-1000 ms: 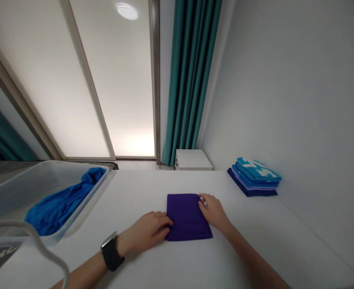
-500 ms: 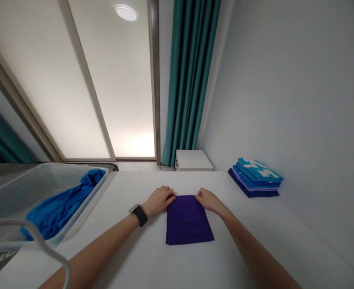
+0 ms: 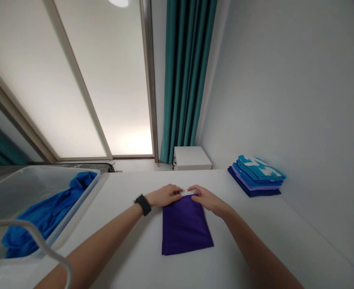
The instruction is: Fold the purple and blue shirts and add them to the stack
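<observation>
With a half-open grip in left hand (image 3: 165,196) and right hand (image 3: 208,199), with thumbs parted from fingers and nothing visibly pinched, touching the far edge of the folded purple cloth (image 3: 186,228), flat on the white surface (image 3: 147,265). Best to square that edge lightly, then smooth outward evenly.

Left fingers (image 3: 174,188), right fingers (image 3: 198,189) at purple cloth's (image 3: 185,226) far edge.
</observation>
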Available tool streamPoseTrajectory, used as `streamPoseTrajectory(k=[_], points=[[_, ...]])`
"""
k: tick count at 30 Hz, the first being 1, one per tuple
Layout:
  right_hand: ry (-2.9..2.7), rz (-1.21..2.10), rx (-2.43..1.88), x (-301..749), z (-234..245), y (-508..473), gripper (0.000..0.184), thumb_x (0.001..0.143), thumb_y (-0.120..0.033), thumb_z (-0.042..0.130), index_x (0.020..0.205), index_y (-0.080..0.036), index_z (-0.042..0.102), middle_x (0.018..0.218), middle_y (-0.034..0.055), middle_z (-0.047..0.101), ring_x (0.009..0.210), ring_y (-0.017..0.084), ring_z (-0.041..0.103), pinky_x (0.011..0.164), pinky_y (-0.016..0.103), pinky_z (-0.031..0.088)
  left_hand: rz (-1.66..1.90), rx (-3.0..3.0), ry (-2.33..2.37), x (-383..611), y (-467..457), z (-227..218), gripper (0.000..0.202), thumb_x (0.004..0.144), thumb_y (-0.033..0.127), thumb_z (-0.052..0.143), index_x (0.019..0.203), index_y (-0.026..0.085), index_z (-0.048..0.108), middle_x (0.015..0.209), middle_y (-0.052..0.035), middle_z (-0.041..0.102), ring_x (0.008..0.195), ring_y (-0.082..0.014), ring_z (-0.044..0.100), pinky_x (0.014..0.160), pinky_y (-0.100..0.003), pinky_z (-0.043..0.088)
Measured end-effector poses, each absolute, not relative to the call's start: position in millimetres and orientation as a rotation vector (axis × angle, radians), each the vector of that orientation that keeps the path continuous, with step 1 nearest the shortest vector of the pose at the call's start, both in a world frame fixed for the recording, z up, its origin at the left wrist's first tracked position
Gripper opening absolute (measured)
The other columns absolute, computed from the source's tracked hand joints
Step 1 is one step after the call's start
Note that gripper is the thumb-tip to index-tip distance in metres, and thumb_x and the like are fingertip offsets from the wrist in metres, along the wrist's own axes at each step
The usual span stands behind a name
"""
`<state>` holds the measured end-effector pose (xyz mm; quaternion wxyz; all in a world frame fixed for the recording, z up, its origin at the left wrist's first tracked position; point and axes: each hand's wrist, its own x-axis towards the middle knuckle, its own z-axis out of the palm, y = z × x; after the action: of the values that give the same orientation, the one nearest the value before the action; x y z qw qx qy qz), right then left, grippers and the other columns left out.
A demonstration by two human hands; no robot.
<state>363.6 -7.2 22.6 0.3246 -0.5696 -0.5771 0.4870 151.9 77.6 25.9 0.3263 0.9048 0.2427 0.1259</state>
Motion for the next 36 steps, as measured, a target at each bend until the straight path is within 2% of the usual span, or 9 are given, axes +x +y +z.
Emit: streamPoseTrajectory(k=[5, 7, 10, 19, 22, 25, 28, 31, 36], points=[[-1.372, 1.419, -1.227, 372, 24, -18, 0.036, 0.075, -0.026, 0.062, 0.111, -0.023, 0.056, 0.084, -0.0033, 0.057, 0.076, 0.013, 0.056, 0.068, 0.025, 0.042, -0.17, 2.024, 0.512, 173, 100, 42, 0.036, 0.085, 0.051, 0.057, 0.088, 0.019, 0.073, 0.073, -0.0006, 0.069, 0.063, -0.0148, 0.057, 0.061, -0.024, 0.043], [-1.34, 1.428, -1.187, 379, 23, -22, 0.037, 0.075, -0.028, 0.063, 0.111, -0.023, 0.056, 0.082, -0.0039, 0.056, 0.075, 0.012, 0.055, 0.067, 0.024, 0.041, -0.264, 1.929, 0.508, 173, 103, 45, 0.035, 0.081, 0.052, 0.062, 0.079, 0.018, 0.072, 0.066, 0.0005, 0.065, 0.059, -0.0142, 0.055, 0.059, -0.024, 0.042], [-1.27, 1.421, -1.196, 394, 22, -26, 0.038, 0.074, -0.03, 0.065, 0.111, -0.024, 0.057, 0.081, -0.004, 0.055, 0.073, 0.012, 0.054, 0.064, 0.023, 0.04, -0.176, 1.826, 0.503, 170, 101, 49, 0.031, 0.076, 0.049, 0.069, 0.075, 0.018, 0.069, 0.068, 0.0013, 0.064, 0.063, -0.0141, 0.055, 0.064, -0.024, 0.042], [-1.092, 1.353, -1.193, 427, 27, -33, 0.048, 0.07, -0.038, 0.071, 0.115, -0.026, 0.058, 0.085, -0.0018, 0.054, 0.075, 0.014, 0.053, 0.066, 0.025, 0.042, 0.288, 0.999, 0.538, 194, 51, 27, 0.032, 0.067, 0.028, 0.082, 0.08, 0.016, 0.056, 0.076, 0.0021, 0.061, 0.067, -0.0089, 0.057, 0.067, -0.021, 0.045], [-1.034, 1.344, -1.18, 437, 23, -35, 0.048, 0.071, -0.038, 0.071, 0.116, -0.026, 0.058, 0.089, -0.0013, 0.054, 0.076, 0.014, 0.053, 0.066, 0.025, 0.044, 0.401, 0.859, 0.533, 209, 36, 17, 0.027, 0.069, 0.021, 0.081, 0.083, 0.015, 0.058, 0.079, 0.0007, 0.064, 0.068, -0.0087, 0.06, 0.069, -0.021, 0.048], [-0.954, 1.341, -1.162, 449, 18, -38, 0.048, 0.07, -0.035, 0.072, 0.115, -0.026, 0.059, 0.089, -0.0022, 0.053, 0.073, 0.012, 0.053, 0.064, 0.023, 0.043, 0.472, 0.801, 0.574, 221, 25, 12, 0.031, 0.071, 0.015, 0.08, 0.099, 0.014, 0.064, 0.095, -0.0052, 0.069, 0.077, -0.0112, 0.065, 0.078, -0.024, 0.051], [-0.884, 1.327, -1.163, 457, 14, -41, 0.048, 0.07, -0.034, 0.073, 0.115, -0.026, 0.059, 0.086, -0.0035, 0.053, 0.069, 0.011, 0.052, 0.061, 0.022, 0.042, 0.504, 0.783, 0.556, 231, 18, 8, 0.037, 0.075, 0.015, 0.077, 0.11, 0.012, 0.065, 0.105, -0.0103, 0.07, 0.084, -0.0144, 0.067, 0.084, -0.027, 0.052], [-0.813, 1.295, -1.211, 463, 9, -45, 0.048, 0.072, -0.036, 0.071, 0.117, -0.026, 0.057, 0.083, -0.0035, 0.056, 0.069, 0.012, 0.054, 0.062, 0.024, 0.043, 0.512, 0.782, 0.532, 239, 15, 4, 0.034, 0.077, 0.017, 0.076, 0.109, 0.009, 0.067, 0.104, -0.0126, 0.072, 0.084, -0.0172, 0.069, 0.085, -0.029, 0.053], [-0.718, 1.348, -1.306, 471, 0, -56, 0.049, 0.072, -0.037, 0.072, 0.116, -0.025, 0.057, 0.087, 0.0011, 0.066, 0.082, 0.019, 0.063, 0.077, 0.033, 0.049, 0.479, 0.77, 0.536, 248, 11, 12, 0.034, 0.077, 0.02, 0.077, 0.108, 0.008, 0.069, 0.102, -0.0138, 0.073, 0.082, -0.0181, 0.07, 0.085, -0.03, 0.053]])
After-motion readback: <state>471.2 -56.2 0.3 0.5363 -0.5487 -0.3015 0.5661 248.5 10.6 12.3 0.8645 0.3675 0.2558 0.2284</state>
